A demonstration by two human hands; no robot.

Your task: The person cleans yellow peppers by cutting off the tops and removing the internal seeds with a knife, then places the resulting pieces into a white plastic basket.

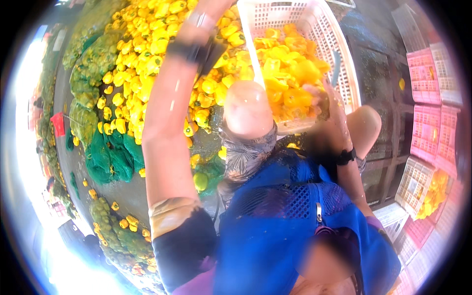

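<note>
My left arm stretches up over a pile of yellow bell peppers [140, 64]. My left hand [215, 5] is cut off at the upper edge, so its fingers do not show. Beside my knees stands a white slatted plastic crate [314, 14], partly filled with yellow pepper pieces [290, 69]. At the crate's right near corner is my right hand [328, 101], somewhat blurred, its fingers curled. A slim blue-grey tool [336, 69] sticks up from that hand against the crate wall; its kind cannot be made out.
Green mesh sacks [115, 157] lie left of the pile, with filled net bags [91, 73] beyond. Stacked pink crates [425, 128] and a white crate of yellow peppers [415, 184] line the right. A blue apron [275, 226] covers my lap.
</note>
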